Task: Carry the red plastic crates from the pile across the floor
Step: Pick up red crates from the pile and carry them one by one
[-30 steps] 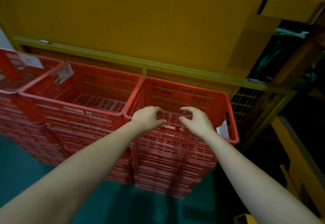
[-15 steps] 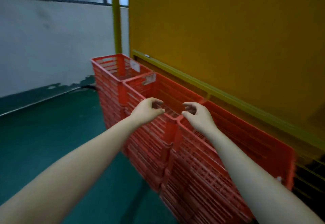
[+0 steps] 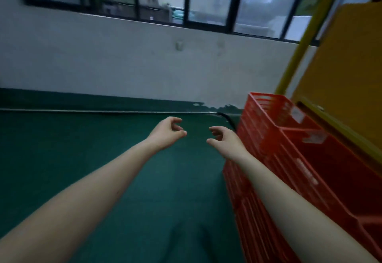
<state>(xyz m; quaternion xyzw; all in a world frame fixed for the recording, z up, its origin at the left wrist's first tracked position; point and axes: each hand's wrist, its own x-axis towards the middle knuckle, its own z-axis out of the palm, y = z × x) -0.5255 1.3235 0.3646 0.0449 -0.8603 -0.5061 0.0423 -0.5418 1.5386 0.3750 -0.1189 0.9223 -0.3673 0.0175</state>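
Stacks of red plastic crates (image 3: pixel 289 149) stand in a row along the right side, against a yellow panel. Both my arms reach forward over the green floor. My left hand (image 3: pixel 168 131) hovers in the air with loosely curled fingers and holds nothing. My right hand (image 3: pixel 224 138) hovers beside it, just left of the crate stacks, fingers loosely curled and empty. Neither hand touches a crate.
Green floor (image 3: pixel 82 149) spreads out ahead and to the left. A white wall (image 3: pixel 124 60) with dark-framed windows closes the far side. A yellow panel (image 3: pixel 341 66) and yellow post (image 3: pixel 299 41) stand behind the crates. A dark cable (image 3: pixel 227 118) lies by the wall.
The view has swung left, away from the crate stacks toward the floor and the window wall. Both hands came off the crate rim and now hover empty in the air.
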